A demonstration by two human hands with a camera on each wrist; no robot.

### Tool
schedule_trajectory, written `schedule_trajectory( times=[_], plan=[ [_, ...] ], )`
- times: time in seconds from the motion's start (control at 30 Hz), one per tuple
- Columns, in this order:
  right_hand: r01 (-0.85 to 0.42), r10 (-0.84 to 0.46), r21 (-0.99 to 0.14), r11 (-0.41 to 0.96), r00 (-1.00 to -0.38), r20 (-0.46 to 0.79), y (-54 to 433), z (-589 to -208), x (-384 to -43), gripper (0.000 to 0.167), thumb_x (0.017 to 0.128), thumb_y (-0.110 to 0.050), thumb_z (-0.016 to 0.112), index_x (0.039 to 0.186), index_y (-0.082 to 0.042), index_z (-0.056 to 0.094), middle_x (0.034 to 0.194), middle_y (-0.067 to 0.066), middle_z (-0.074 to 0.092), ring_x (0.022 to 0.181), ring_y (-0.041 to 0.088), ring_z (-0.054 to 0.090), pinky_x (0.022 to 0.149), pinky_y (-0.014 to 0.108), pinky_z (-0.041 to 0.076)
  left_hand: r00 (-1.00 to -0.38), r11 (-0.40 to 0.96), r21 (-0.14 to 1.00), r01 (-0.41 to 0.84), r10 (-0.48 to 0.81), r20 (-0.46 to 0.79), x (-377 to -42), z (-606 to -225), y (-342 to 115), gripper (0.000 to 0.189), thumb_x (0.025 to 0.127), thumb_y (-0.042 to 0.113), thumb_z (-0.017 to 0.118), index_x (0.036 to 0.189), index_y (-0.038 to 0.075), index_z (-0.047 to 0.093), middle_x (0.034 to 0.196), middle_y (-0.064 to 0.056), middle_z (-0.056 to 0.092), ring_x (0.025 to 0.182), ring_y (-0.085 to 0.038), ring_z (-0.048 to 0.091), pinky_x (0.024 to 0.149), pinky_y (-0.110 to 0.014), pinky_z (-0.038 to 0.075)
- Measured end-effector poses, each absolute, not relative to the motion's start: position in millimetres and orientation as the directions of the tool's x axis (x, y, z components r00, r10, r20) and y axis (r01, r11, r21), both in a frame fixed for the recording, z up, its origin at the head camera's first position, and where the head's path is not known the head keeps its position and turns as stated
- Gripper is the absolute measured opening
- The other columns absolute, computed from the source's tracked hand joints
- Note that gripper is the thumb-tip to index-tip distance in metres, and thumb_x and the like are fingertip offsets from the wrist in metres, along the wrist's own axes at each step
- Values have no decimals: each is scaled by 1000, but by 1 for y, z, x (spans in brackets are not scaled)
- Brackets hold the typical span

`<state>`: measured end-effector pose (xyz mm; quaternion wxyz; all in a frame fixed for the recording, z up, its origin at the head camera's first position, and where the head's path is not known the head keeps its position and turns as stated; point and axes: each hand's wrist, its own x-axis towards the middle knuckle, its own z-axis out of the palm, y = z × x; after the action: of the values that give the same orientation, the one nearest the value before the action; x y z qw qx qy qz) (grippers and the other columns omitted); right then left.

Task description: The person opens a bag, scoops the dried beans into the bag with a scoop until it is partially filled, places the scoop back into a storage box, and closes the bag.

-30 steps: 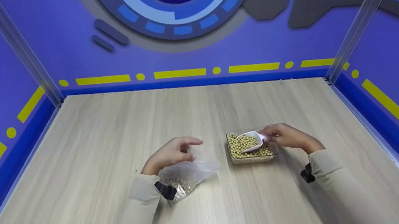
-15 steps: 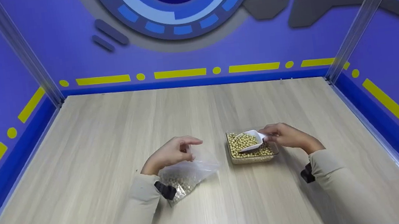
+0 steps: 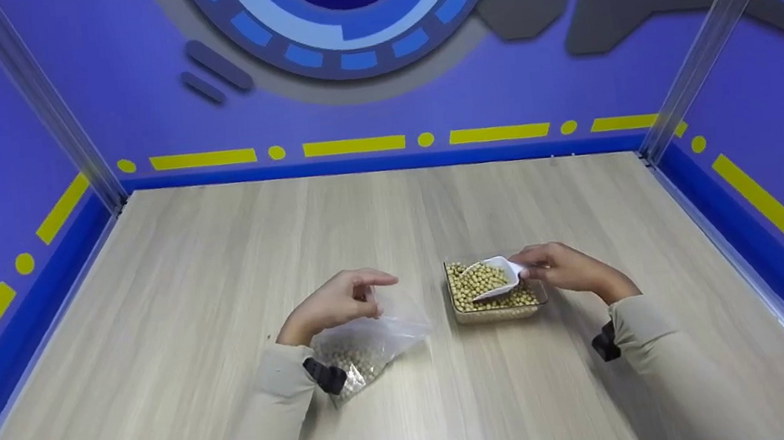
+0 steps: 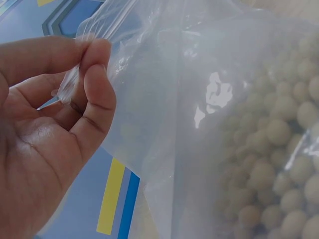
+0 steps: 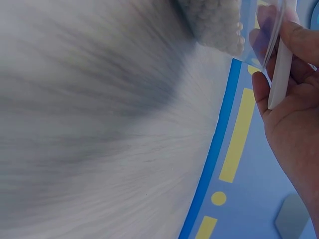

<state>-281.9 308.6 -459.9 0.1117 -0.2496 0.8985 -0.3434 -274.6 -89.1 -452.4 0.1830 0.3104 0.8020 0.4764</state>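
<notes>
The scoop (image 3: 510, 274), loaded with beans (image 3: 485, 279), sits at the box (image 3: 498, 316), right of centre in the head view; the right hand (image 3: 566, 271) grips its handle. Lower centre, the left hand (image 3: 331, 306) pinches the bag (image 3: 405, 328), seemingly part-filled.

A clear plastic zip bag (image 3: 374, 345), partly filled with round pale-yellow beans (image 4: 271, 172), has its top edge pinched in the left fingers (image 4: 45, 57), its bulging, bean-laden end lying below them. A small white scoop (image 3: 508, 278), loaded with similar beans, points leftward from the right fingers (image 3: 536, 258), which grip its handle. Under the scoop, a transparent rectangular container (image 3: 497, 315) of beans sits just left of those fingers.
</notes>
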Motion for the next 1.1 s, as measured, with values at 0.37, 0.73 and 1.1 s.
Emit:
schedule_trajectory(
  times=[0.37,0.73,1.1],
  plan=[
    [-372,-545,-701,608,-838,-28,307,-456,-279,29,96,-7,55,120,3,65,117,20,63,107,30,58,84,29,49,-741,335,896,291,671,-10,-274,-453,-89,49,84,-5,60,133,-2,55,103,-19,60,66,-11,46,63,-24,42],
    [-381,-539,-697,607,-843,-9,301,-449,-272,27,94,1,54,118,7,65,112,22,64,99,23,58,80,21,46,-738,326,900,290,675,-7,-274,-454,-89,50,84,-5,60,133,-2,55,105,-19,60,66,-9,47,63,-22,43],
    [-380,-553,-728,570,-833,3,313,-464,-284,29,95,-10,57,121,0,66,116,18,64,105,19,57,85,22,46,-738,324,899,296,675,0,-274,-455,-89,50,83,-6,60,132,-3,55,92,-14,59,66,-9,46,62,-21,43]
  ],
)
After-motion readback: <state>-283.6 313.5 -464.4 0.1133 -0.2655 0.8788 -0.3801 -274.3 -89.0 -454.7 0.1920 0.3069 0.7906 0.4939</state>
